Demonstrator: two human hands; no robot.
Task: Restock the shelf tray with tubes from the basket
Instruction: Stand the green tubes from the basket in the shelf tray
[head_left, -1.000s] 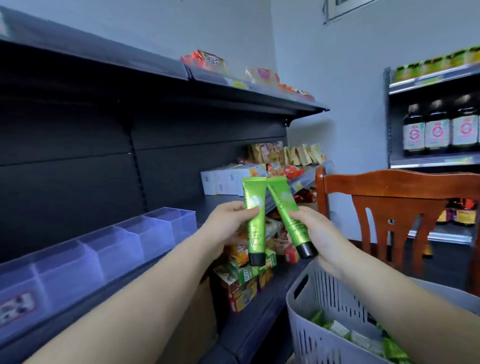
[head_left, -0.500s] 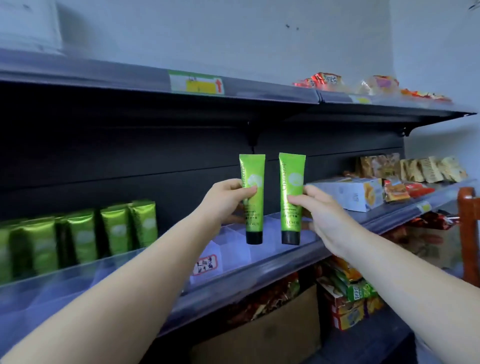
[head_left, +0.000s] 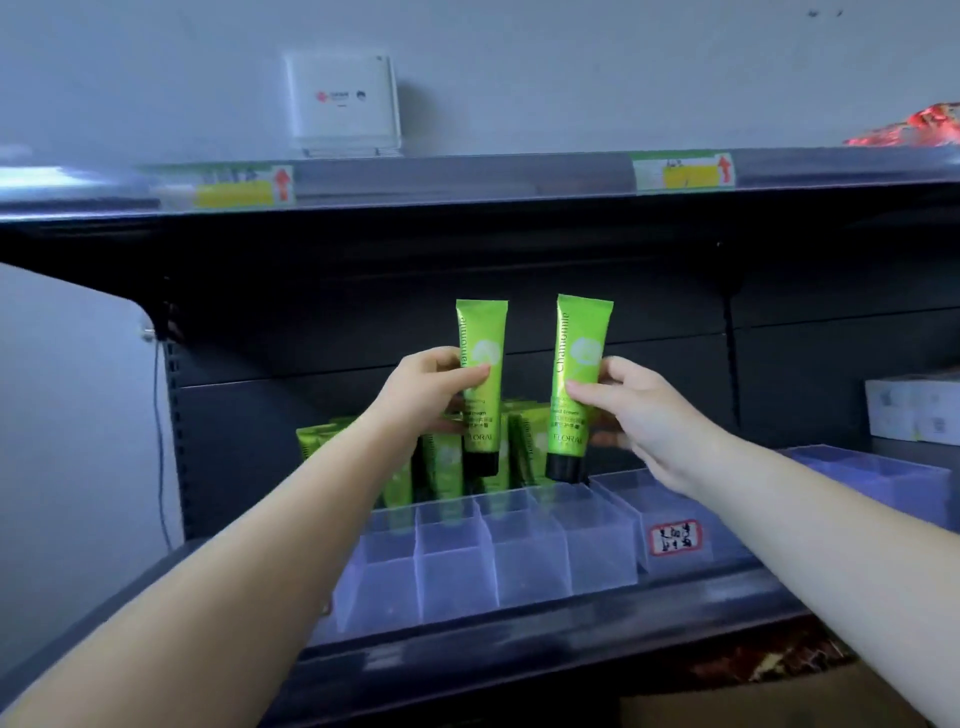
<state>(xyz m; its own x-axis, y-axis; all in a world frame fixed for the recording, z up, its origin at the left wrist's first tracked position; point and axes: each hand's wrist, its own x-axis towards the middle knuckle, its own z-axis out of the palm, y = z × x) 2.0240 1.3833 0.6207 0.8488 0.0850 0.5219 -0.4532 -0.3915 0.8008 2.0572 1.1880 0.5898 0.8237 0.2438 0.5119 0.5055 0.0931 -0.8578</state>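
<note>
Risk: both tubes hang cap-down above the clear divided shelf tray (head_left: 524, 561); a cap that lands on a divider wall instead of inside a compartment is likely to tip the tube forward; the stocked tubes (head_left: 444, 462) standing at the back of the tray could then be knocked over. A second risk is slip; each tube is held only at mid-body by a pinch, so a loosened pinch before the cap seats would probably drop it onto the shelf (head_left: 519, 660).

Grip state: the left hand (head_left: 423, 395) pinches the left tube (head_left: 480, 384), thumb across the front, fingers behind; the right hand (head_left: 641, 410) pinches the right tube (head_left: 576, 384) between thumb and fingertips.

Position relative to grip: each tube stands upright, crimped end above the hand, black cap below it; the two tubes are side by side, apart, not touching; the caps hang just above the rear compartments, near the stocked row. The basket is not in view.
</note>
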